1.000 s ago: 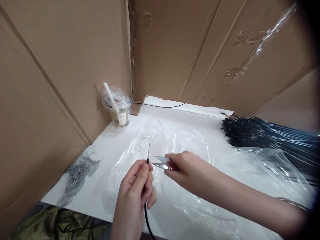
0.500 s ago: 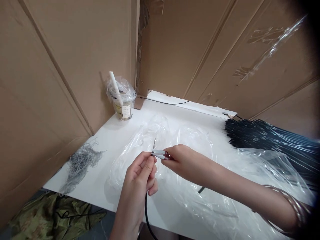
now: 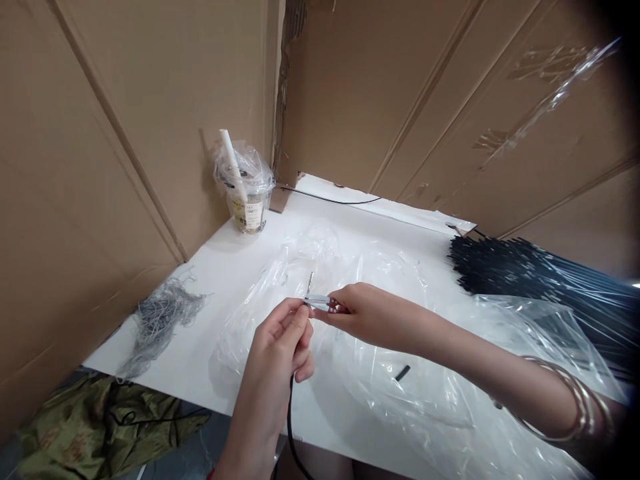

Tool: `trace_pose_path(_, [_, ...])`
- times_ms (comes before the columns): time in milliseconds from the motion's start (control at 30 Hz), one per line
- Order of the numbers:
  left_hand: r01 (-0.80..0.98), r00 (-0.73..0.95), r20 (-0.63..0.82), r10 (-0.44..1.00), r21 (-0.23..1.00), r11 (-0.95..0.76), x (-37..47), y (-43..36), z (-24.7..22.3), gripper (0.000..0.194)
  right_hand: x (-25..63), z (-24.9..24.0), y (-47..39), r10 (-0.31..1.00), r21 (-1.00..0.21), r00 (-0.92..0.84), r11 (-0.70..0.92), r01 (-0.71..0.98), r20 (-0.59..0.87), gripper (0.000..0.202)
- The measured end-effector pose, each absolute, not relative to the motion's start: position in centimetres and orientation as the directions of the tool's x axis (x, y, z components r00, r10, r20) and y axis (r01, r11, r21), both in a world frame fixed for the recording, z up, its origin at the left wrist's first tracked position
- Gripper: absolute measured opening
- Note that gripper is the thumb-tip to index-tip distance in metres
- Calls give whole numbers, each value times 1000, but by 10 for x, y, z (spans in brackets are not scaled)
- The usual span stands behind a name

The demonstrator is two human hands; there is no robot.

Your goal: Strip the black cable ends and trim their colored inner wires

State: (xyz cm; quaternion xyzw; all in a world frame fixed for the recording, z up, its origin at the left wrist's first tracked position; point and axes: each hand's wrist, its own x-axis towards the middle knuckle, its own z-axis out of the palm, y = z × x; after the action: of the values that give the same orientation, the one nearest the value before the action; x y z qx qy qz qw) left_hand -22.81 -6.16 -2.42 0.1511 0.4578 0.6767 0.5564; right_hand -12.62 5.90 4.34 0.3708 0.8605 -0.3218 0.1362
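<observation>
Cable (image 3: 291,420) points its silvery tip (image 3: 311,281) to twelve o'clock from my left hand (image 3: 277,353) pinching it; my right hand (image 3: 363,308), farther off, clenches snips (image 3: 318,300) across it from three.

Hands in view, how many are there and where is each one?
2. The left hand pinches the black cable below its silvery tip; the right hand holds the snips at that end. No others show.

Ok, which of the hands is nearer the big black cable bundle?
Right: the right hand, holding snips, is left of the bundle; the left hand, gripping one cable, is farther left.
</observation>
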Motion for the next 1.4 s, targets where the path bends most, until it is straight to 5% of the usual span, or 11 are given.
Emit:
trace_pose_path(233, [-620, -313, -281, 907, 784, 29, -229, -61, -24, 29, -127, 45, 71, 394, -526, -666, 413, 744, -633, 55])
trace_pose_path(700, [-624, -309, -326, 893, 778, 68, -231, -60, -31, 22, -131, 36, 68, 327, -550, -609, 261, 793, -723, 48])
trace_pose_path(1400, [-608, -303, -329, 894, 790, 84, -233, -58, -34, 22, -121, 34, 69, 395, -660, -636, 94, 745, -662, 45])
